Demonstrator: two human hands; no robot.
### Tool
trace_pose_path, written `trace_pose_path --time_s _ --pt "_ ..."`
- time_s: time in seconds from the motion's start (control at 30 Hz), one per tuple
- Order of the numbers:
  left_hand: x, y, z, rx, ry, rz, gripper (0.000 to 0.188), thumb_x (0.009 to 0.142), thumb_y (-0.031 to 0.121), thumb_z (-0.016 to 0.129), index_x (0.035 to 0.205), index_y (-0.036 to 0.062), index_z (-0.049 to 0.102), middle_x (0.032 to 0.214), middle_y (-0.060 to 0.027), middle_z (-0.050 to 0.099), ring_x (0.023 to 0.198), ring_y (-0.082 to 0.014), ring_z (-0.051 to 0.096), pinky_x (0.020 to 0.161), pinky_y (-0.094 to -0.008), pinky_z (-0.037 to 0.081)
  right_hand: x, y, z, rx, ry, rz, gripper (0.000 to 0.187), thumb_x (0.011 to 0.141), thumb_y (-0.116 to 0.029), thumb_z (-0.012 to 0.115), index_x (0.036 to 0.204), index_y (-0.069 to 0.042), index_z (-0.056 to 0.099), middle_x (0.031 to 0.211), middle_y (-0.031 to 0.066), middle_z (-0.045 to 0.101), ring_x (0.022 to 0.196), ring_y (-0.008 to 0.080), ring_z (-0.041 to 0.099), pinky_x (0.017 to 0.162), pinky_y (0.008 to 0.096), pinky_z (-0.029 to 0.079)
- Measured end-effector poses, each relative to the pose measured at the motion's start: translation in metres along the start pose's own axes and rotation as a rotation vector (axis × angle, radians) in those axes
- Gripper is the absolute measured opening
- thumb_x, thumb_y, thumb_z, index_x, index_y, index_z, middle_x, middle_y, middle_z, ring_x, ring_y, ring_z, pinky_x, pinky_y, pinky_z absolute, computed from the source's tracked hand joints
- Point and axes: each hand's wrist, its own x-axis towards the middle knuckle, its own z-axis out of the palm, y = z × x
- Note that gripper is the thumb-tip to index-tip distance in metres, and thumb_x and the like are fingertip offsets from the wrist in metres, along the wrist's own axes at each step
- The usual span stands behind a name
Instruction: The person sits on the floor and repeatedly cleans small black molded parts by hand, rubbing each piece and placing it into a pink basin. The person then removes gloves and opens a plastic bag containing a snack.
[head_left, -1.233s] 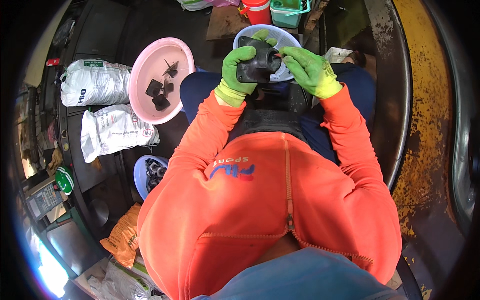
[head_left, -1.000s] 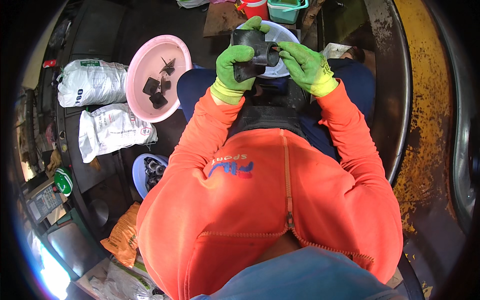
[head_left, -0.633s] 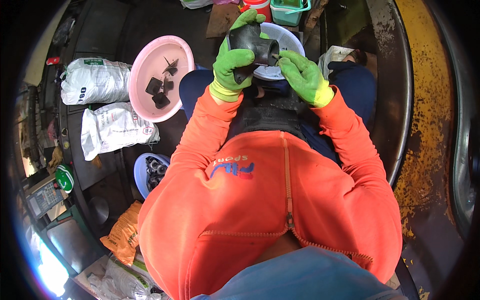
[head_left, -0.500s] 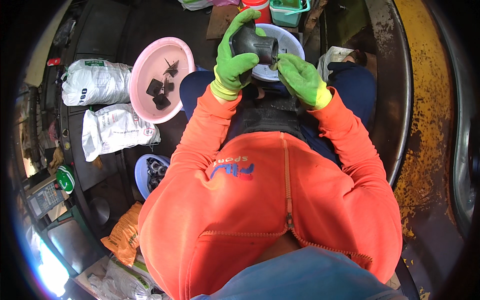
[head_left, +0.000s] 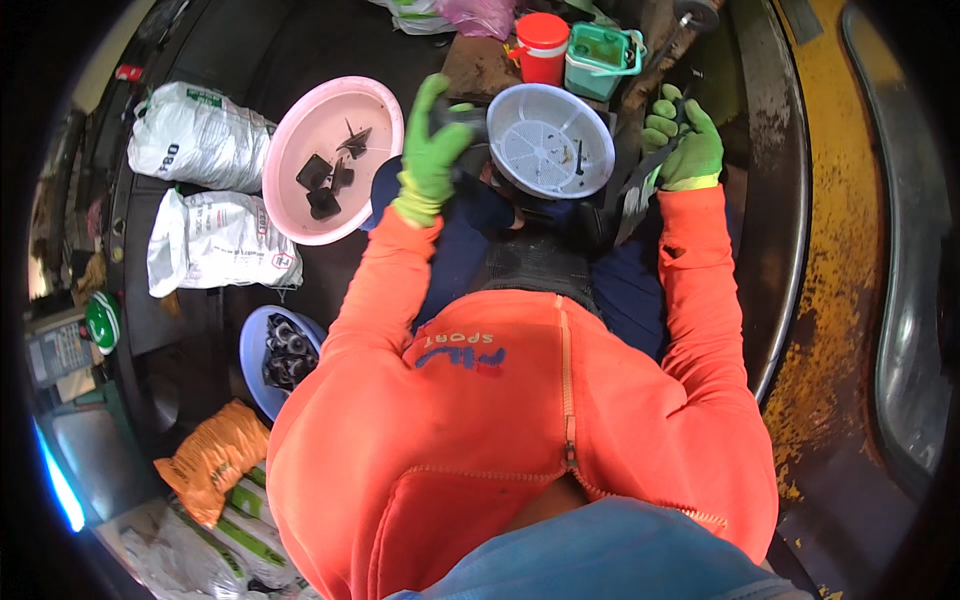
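My left hand (head_left: 432, 160), in a green glove, grips a black pipe fitting (head_left: 474, 122) left of the white strainer basket (head_left: 530, 135). Glove and fingers cover most of the fitting. To the basket's right is my right hand (head_left: 690, 145), also gloved in green. Its fingers are curled round a thin dark piece I cannot make out, apart from the fitting. A few small dark scraps lie in the basket.
Several flat black pieces lie in a pink basin (head_left: 277, 185) on the left. A blue basin (head_left: 254, 362) holds black fittings. White sacks (head_left: 225, 240) stand left, an orange bag (head_left: 212, 462) below. Behind the basket are a red container (head_left: 542, 60) and a green box (head_left: 590, 78).
My hands have moved apart: the right went right, away from the fitting, and the left moved a little left and down with it. The strainer basket is now uncovered.
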Motion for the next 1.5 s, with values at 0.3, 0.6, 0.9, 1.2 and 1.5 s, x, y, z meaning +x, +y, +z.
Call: trace_pose_path --time_s 0.3,0.6,0.9,1.2,1.5 --pt "-0.134 0.041 -0.178 0.932 0.505 -0.021 0.048 0.089 0.018 0.063 0.132 0.0014 0.051 0.123 -0.0162 0.06 0.111 -0.0312 0.06 0.094 -0.0461 0.051 0.127 -0.076 -0.048 -0.879 0.538 -0.668 0.031 0.085 -0.007 0.066 0.116 -0.006 0.061 0.081 0.0031 0.061 0.059 0.0143 0.055 0.051 0.0279 0.045" --pt "-0.348 -0.033 -0.286 1.11 0.686 -0.584 0.034 0.087 0.018 0.061 0.117 0.0016 0.061 0.116 -0.0147 0.064 0.101 -0.0298 0.064 0.085 -0.0446 0.053 0.144 -0.084 -0.051 -1.329 0.503 -0.747 0.034 0.081 -0.026 0.073 0.101 0.001 0.069 0.09 0.0101 0.067 0.077 0.0222 0.061 0.064 0.0388 0.05" --pt "-0.4 0.013 -0.399 0.889 1.679 -0.509 0.04 0.09 0.037 0.055 0.12 0.0119 0.057 0.11 -0.0113 0.063 0.1 -0.0294 0.059 0.082 -0.0435 0.048 0.072 -0.129 -0.056 -1.254 0.549 -0.462 0.059 0.093 -0.034 0.052 0.146 -0.012 0.036 0.147 0.0162 0.037 0.132 0.0383 0.042 0.105 0.0547 0.037" --pt "-0.094 0.036 -0.189 0.354 0.386 0.458 0.026 0.092 0.015 0.051 0.113 0.002 0.056 0.114 -0.0164 0.06 0.105 -0.0328 0.059 0.093 -0.0419 0.048 -0.136 -0.044 0.043 -1.034 0.48 -0.588 0.067 0.099 -0.04 0.047 0.152 -0.011 0.017 0.155 0.0182 0.021 0.121 0.0538 0.047 0.086 0.0617 0.052" --pt "0.003 -0.1 0.036 -0.809 -0.338 -0.817 0.039 0.098 0.038 0.049 0.064 0.0186 0.047 0.052 0.0036 0.039 0.042 -0.0152 0.038 0.041 -0.0333 0.029 -0.298 -0.008 0.173 -2.081 0.489 -1.808 0.043 0.099 -0.023 0.049 0.132 0.005 0.047 0.125 0.0237 0.056 0.112 0.0324 0.058 0.096 0.0407 0.049"
